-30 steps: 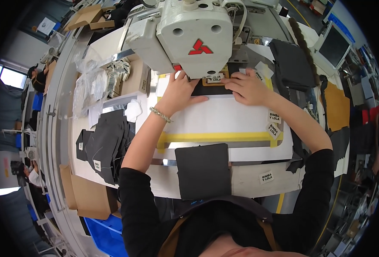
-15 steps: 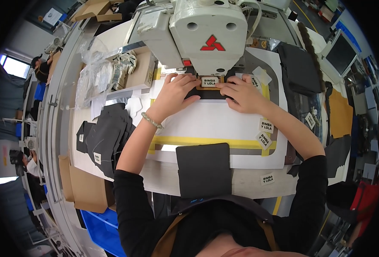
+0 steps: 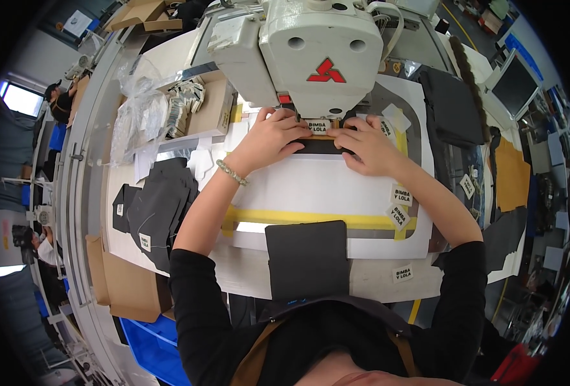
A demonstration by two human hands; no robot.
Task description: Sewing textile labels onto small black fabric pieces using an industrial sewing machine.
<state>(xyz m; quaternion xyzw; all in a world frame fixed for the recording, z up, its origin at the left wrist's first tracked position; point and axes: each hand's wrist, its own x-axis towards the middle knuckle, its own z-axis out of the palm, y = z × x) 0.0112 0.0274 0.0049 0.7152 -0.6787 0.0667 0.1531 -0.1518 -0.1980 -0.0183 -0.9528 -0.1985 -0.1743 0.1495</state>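
Under the head of a white sewing machine [image 3: 310,51], both hands press on a dark fabric piece [image 3: 320,146] that carries a small white label [image 3: 318,125]. My left hand [image 3: 269,135] lies flat on its left end, a beaded bracelet on the wrist. My right hand [image 3: 365,145] holds down the right end, fingertips close to the needle area. The piece lies on a white template board [image 3: 323,190] edged with yellow tape [image 3: 310,219].
A dark square fabric panel [image 3: 306,257] lies at the near table edge. Stacked dark pieces [image 3: 153,209] sit left, with plastic bags and a box of labels [image 3: 188,106] behind. Loose labels [image 3: 399,204] and more dark and tan fabric [image 3: 510,174] lie right. Cardboard and a blue bin [image 3: 146,341] stand lower left.
Both hands have slid the dark piece further in under the machine head and closed together around the label. The view has moved closer to the machine.
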